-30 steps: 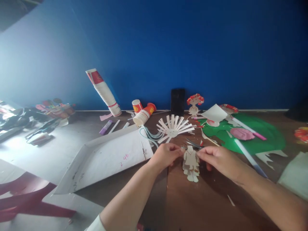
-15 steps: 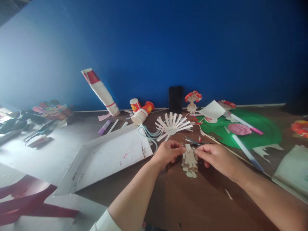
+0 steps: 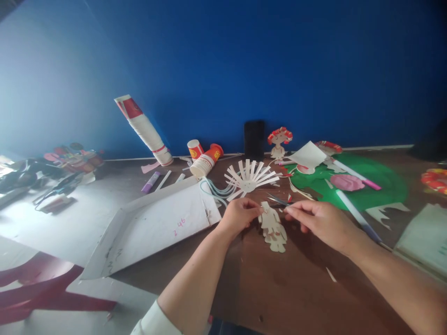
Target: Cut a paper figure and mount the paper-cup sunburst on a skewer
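Note:
A white paper doll cutout point(image 3: 269, 217) is pinched at its left edge between the thumb and fingers of my left hand point(image 3: 241, 215). Below it lies a second, similar paper cutout point(image 3: 276, 240), partly covered. To the right is my right hand point(image 3: 316, 222), thumb and forefinger pressed together just clear of the doll; whatever is between them is too small to make out. Just beyond the fingertips lie scissors point(image 3: 277, 200), their handles partly hidden by my right hand. Behind my left hand sits a white paper piece cut into fanned strips point(image 3: 248, 186).
A white cardboard tray point(image 3: 153, 232) lies to the left, with a purple glue stick point(image 3: 151, 182) and paper cups point(image 3: 206, 162) behind it. A phone point(image 3: 254, 140) and a finished-looking paper figure point(image 3: 278, 142) lean against the blue wall. Markers point(image 3: 356, 174) rest on a green disc point(image 3: 384, 184).
My right fingers have come away from the paper doll, slightly to the right. The doll, held in my left hand, has tilted and shifted left, uncovering more of the cutout below.

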`<state>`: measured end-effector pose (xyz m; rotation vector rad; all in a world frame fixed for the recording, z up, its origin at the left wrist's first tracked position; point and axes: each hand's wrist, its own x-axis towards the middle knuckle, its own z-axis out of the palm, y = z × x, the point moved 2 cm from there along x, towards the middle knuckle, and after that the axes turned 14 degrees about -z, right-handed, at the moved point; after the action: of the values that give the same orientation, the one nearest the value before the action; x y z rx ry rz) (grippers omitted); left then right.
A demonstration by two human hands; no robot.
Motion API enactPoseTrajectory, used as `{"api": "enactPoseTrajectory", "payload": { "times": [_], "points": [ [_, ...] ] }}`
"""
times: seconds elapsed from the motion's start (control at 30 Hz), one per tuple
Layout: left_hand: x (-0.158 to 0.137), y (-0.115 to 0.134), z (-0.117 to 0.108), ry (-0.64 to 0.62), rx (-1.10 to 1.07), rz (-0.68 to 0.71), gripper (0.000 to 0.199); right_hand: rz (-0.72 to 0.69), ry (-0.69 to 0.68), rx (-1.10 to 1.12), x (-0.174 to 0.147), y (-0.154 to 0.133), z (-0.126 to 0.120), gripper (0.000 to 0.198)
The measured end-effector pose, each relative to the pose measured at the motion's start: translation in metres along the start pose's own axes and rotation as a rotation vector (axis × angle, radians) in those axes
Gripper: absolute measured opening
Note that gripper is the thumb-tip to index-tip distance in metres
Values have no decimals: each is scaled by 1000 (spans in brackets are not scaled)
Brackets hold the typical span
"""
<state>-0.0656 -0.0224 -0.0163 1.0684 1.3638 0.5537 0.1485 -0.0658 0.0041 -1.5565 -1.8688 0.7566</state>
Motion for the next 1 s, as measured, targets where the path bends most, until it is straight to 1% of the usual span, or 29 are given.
{"api": "enactPoseTrajectory", "payload": {
  "times": [0.1, 0.2, 0.3, 0.43, 0.7, 0.9, 1.0],
  "points": [
    [2, 0, -7, 44, 19, 3, 23, -13, 34, -21, 0, 5, -5, 38],
    [5, -1, -9, 46, 51, 19, 24, -17, 23, -51, -1, 6, -5, 39],
    [5, 0, -8, 52, 98, 24, 26, -29, 3, -85, -2, 4, -4, 36],
    [0, 2, -4, 49, 172, 7, 22, -55, 2, -88, -1, 4, -4, 30],
    [-7, 1, 2, 23, 296, 18, 18, -90, 14, -121, -3, 2, 0, 26],
    [-9, 1, 4, 45, 362, 20, 18, -118, -55, -118, -6, 6, 5, 31],
    [-9, 2, 5, 62, 384, 20, 16, -122, -73, -124, -7, 6, 6, 30]
  ]
}}
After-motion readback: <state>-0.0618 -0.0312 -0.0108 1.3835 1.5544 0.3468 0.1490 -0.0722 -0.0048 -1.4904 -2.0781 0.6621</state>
